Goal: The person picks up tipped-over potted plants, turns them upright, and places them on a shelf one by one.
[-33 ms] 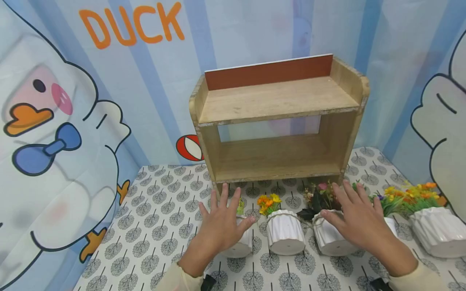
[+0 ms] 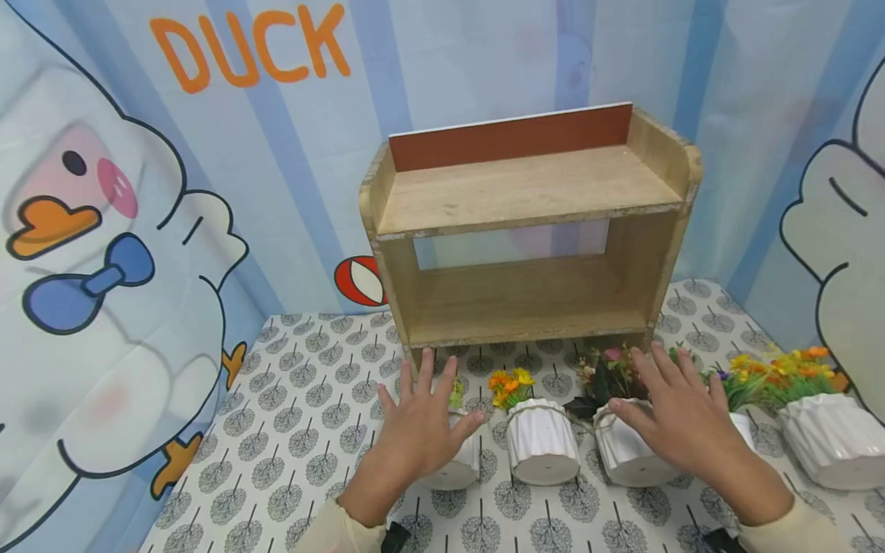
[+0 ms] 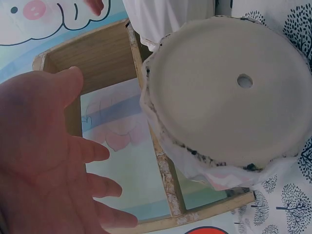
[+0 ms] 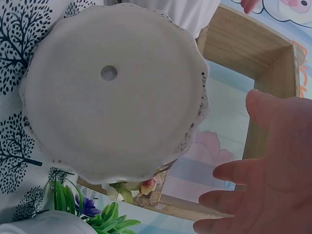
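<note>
The left hand [image 2: 419, 434] and right hand [image 2: 681, 418], fingers [image 2: 426, 375] spread apart, hover by fluted white pots [image 2: 542, 430] lying, round bases [image 2: 546, 469] showing, on the tree-print cloth surface [image 2: 311, 415] before a chipped-edged wooden shelf [image 2: 532, 188].

Perhaps a booth: duck-print curtains [image 2: 297, 177]
</note>
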A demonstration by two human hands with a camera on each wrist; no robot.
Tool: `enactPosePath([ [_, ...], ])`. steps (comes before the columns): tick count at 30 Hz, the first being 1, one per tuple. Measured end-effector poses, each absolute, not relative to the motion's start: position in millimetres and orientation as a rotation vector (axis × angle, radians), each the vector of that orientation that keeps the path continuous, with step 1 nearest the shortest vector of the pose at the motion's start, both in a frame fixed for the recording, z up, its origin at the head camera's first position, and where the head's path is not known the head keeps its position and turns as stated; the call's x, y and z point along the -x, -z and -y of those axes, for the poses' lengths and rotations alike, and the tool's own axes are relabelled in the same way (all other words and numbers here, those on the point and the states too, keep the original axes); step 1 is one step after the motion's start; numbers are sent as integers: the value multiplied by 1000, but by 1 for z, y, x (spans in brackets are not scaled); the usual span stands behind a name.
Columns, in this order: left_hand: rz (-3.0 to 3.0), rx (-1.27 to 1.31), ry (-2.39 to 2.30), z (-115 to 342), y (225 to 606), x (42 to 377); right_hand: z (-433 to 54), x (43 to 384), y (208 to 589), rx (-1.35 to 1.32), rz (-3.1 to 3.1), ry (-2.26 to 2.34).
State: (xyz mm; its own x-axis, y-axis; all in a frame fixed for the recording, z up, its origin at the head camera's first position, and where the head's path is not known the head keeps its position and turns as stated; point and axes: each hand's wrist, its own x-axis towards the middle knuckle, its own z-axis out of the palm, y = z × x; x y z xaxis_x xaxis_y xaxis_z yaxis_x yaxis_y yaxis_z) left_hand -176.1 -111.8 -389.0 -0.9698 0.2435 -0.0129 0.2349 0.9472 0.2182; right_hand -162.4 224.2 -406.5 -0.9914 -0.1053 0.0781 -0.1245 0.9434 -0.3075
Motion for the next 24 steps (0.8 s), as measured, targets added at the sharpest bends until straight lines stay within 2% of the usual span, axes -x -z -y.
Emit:
enactPosePath([
  [24, -3077, -336, -462, 116, 376, 178, -235, 161, 404, -130, 3050, -481],
])
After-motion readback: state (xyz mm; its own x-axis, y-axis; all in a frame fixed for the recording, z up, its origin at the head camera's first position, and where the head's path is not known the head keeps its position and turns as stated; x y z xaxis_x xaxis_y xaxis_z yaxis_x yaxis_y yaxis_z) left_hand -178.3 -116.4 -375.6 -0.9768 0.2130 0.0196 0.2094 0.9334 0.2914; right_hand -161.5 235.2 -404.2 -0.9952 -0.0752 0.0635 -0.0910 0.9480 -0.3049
